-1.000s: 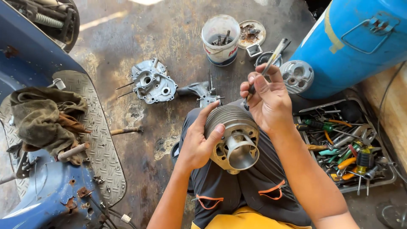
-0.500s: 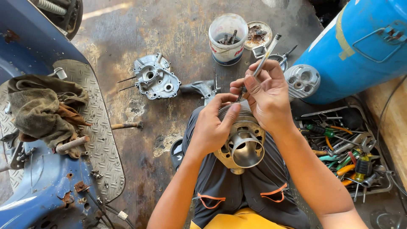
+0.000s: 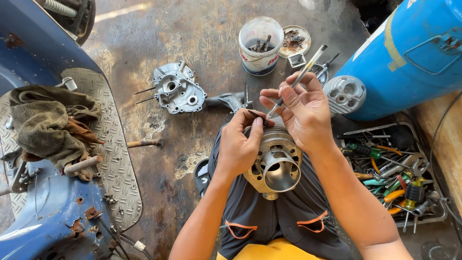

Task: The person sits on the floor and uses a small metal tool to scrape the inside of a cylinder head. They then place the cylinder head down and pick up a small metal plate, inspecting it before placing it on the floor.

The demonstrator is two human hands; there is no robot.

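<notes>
We see a finned engine cylinder (image 3: 275,161) resting on the person's lap, bore facing the camera; everything below is placed off this cylinder. Left hand (image 3: 239,144) curls over its left upper side, fingers bent onto the fins, thumb and forefinger pinching a small dark strip (image 3: 257,115) at the top edge. Right hand (image 3: 303,113) sits just above the cylinder's top right, fingers closed round a thin metal pick (image 3: 297,81) held like a pen, tip down at the fins beside the strip.

Open room: bare stained concrete floor (image 3: 192,33) spreads up and left of the cylinder, the widest free patch. Far left it is closed off by a checker-plate footboard (image 3: 113,144) of a blue scooter body (image 3: 43,212), with rags (image 3: 45,125) piled on it. Right is tight: a blue gas tank (image 3: 409,58) lies upper right, a cylinder head (image 3: 344,94) touching its base.

Loose parts up-left: a grey crankcase cover (image 3: 175,89); a grey cast part (image 3: 228,101) just above the cylinder; a small hammer (image 3: 144,143) on the floor to the left.

Containers: a white plastic cup (image 3: 260,45) straight above holds a few dark metal pieces; a round lid (image 3: 294,41) beside it holds rusty small bits. A tool tray (image 3: 433,217) to the right is crammed with screwdrivers, pliers and wrenches.
</notes>
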